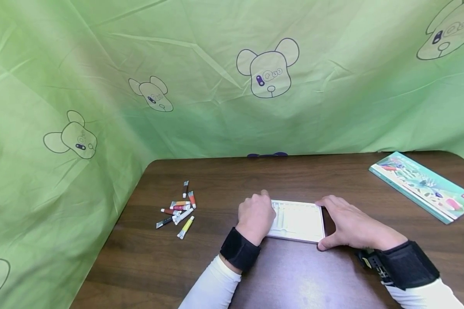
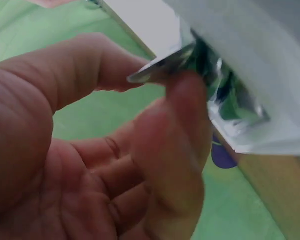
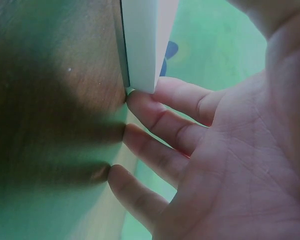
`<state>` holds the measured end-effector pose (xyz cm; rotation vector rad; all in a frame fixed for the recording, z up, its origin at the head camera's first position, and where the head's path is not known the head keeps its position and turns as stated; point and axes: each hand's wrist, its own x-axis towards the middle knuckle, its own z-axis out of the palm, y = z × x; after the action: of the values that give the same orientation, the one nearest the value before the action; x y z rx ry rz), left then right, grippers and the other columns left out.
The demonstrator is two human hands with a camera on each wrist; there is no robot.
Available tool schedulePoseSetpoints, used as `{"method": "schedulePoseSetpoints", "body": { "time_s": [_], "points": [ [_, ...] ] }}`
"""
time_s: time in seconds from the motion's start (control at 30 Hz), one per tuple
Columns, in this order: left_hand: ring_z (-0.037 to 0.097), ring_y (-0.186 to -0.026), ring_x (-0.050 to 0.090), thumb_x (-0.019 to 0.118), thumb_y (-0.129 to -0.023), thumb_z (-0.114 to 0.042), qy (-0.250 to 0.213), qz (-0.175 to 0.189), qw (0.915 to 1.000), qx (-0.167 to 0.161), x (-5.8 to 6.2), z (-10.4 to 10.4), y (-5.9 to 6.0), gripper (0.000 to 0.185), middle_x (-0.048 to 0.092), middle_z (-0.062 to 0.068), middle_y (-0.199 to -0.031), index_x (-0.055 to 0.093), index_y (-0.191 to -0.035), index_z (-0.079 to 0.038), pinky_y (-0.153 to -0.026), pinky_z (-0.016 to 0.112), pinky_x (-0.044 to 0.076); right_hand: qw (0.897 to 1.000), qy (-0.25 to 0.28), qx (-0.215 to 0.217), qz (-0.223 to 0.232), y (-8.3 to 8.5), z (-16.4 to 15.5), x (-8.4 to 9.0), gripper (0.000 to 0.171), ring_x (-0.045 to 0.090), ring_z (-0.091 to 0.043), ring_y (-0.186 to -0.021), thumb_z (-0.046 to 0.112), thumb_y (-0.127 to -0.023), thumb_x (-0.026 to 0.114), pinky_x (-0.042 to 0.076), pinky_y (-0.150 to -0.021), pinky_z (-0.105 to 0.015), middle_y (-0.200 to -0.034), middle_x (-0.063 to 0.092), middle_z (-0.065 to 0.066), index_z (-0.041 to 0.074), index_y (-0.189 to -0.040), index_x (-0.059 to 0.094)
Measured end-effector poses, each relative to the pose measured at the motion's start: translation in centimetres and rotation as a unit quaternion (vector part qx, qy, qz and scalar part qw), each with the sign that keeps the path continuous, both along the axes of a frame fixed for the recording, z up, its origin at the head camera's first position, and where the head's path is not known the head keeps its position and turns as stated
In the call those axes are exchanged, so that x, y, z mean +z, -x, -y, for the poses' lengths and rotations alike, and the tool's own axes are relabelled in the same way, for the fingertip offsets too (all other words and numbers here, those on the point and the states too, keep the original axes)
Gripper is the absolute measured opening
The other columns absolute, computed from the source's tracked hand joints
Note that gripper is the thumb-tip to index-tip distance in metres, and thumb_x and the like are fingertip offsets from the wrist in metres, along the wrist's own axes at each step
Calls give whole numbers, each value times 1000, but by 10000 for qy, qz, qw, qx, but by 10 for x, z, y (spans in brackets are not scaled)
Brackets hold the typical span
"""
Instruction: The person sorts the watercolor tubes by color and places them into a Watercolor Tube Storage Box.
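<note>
White moulded tray, one. Shallow and rectangular, it has long narrow recesses towards its left part and a broad pale surface over the rest; a thin grey strip shows along its underside in my right wrist view. It rests on the brown wood-grain table, between my two hands, its left end hidden under the left one.

Left hand, one: thumb and forefinger pinch a silver foil tube end at the tray's edge. More shiny foil shows in the recess just beside the fingertips, too blurred for me to count.

Right hand, one: thumb at the tray's near right corner, fingers at the far right one, holding that end between them. In my right wrist view two fingertips touch the tray's end, the other two the table.

Paint tubes, eight, loose to the left of my left hand: two dark, one orange-red, one ochre, one crimson, one brown-red, one white, one yellow. Several lie touching or overlapping; the yellow lies nearest me.

Turquoise printed box, one, flat, beyond and to the right of my right hand.

Black wrist straps, two, one behind each hand.

Green cloth, hung beyond both hands, with outlined animal heads, three shown whole.
</note>
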<state>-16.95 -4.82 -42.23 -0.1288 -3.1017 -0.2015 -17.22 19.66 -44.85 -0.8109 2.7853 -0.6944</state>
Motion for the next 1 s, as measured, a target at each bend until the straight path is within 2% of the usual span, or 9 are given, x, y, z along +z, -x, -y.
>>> {"method": "schedulePoseSetpoints", "body": {
  "time_s": [0.1,0.17,0.27,0.37,0.5,0.63,0.73,0.87,1.0],
  "points": [
    [32,-72,75,66,-93,-8,-275,-124,9993,-201,3,3,-1,3,77,14,-85,68,-95,-9,-55,40,55,10000,3,9,2,0,0,0,105,59,-40,-123,58,-60,97,50,-99,-61,-131,62,-18,-2,-135,56],
    [31,-70,75,66,-92,-4,-471,-167,9980,-374,3,5,-1,7,77,12,-83,71,-93,-10,-53,39,53,10000,8,13,-4,0,-1,0,105,59,-39,-122,58,-60,97,50,-99,-61,-130,62,-17,-2,-135,56],
    [28,-69,73,64,-92,-2,-563,-68,9968,-557,4,7,-1,16,77,9,-81,73,-85,-13,-52,37,50,10000,17,8,-15,0,-1,0,104,59,-39,-122,58,-60,97,50,-99,-60,-129,62,-16,-2,-135,56],
    [26,-66,72,63,-92,-3,-439,-172,9967,-660,4,8,0,23,74,7,-76,71,-74,-15,-49,36,48,10000,10,2,1,0,-1,-1,104,59,-39,-122,58,-61,97,50,-99,-60,-129,62,-15,-2,-135,56],
    [26,-66,72,75,-93,-19,-511,-230,9964,-638,3,8,-2,22,71,6,-71,69,-73,-12,-50,36,49,10000,-10,2,13,0,0,-1,105,59,-38,-122,59,-61,96,49,-99,-60,-129,62,-15,-2,-136,56],
    [28,-78,75,88,-85,-36,-349,-2,9981,-513,-1,2,-3,33,76,8,-85,73,-95,-8,-59,37,56,10000,-15,-3,3,0,0,-1,105,59,-39,-122,59,-60,96,49,-99,-60,-128,62,-15,-2,-135,56],
    [29,-80,76,87,-84,-29,-115,-64,9989,-452,-5,-3,-4,32,78,11,-90,70,-101,-6,-60,37,58,10000,-11,-13,2,0,0,-1,105,59,-38,-122,59,-60,96,50,-99,-60,-128,62,-15,-2,-135,56],
    [28,-72,75,77,-86,-13,12,-254,9987,-443,-7,-8,-6,17,76,10,-85,66,-97,-7,-54,36,55,10000,-18,-19,15,0,0,-1,105,59,-39,-122,59,-60,97,50,-99,-60,-128,62,-15,-2,-135,56],
    [27,-71,75,70,-89,-8,66,-334,9983,-474,-6,-7,-7,7,75,10,-83,66,-95,-8,-52,36,54,10000,-23,-7,26,0,0,0,105,59,-39,-122,59,-60,97,50,-99,-61,-129,62,-16,-2,-136,56]
  ]
}}
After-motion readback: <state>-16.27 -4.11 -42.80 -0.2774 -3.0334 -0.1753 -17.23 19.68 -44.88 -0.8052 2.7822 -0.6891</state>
